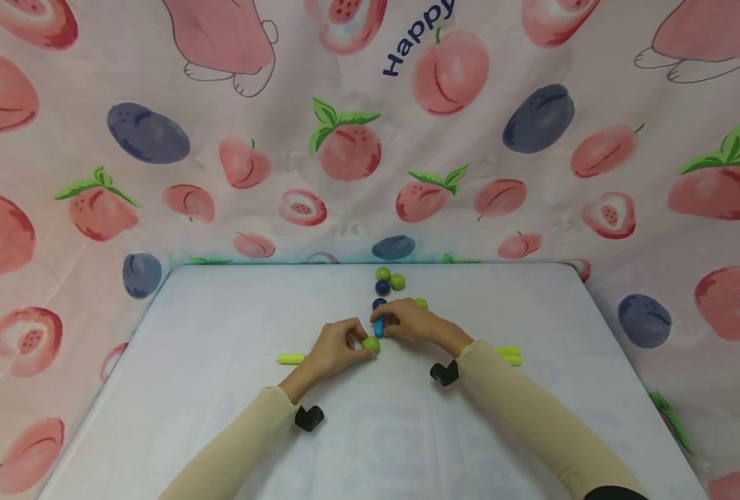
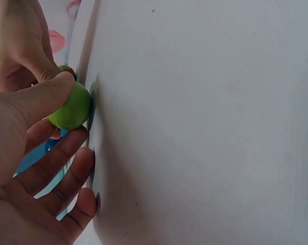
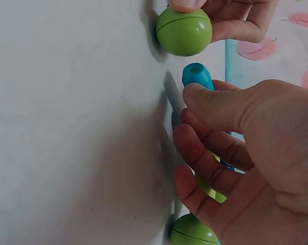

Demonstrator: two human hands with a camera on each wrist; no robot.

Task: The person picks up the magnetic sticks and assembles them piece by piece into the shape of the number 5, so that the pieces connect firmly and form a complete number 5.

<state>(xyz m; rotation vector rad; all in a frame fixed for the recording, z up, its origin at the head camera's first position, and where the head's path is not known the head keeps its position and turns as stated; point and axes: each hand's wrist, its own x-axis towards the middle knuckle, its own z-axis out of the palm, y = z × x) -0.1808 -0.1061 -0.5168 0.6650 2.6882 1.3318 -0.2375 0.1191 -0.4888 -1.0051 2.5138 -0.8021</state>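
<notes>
Between thumb and fingers, my left hand (image 1: 337, 347) pinches a green ball (image 1: 371, 344) at the middle of the white table. The ball has a seam around it in the right wrist view. Just beyond it, my right hand (image 1: 410, 321) pinches a short blue rod (image 1: 379, 326) by its sides. The rod's near end, with a hole in it (image 3: 196, 69), points toward the green ball, a small gap apart. A dark blue ball (image 1: 379, 303) lies at the rod's far end, partly hidden by the right fingers. Another green ball (image 1: 421, 303) shows behind the right hand.
Two green balls (image 1: 398, 281) and a dark blue ball (image 1: 382, 287) sit together near the table's far edge. One yellow-green rod (image 1: 291, 358) lies left of the left hand; more yellow-green rods (image 1: 509, 355) lie beside the right sleeve. A fruit-print cloth (image 1: 345, 83) hangs behind the table.
</notes>
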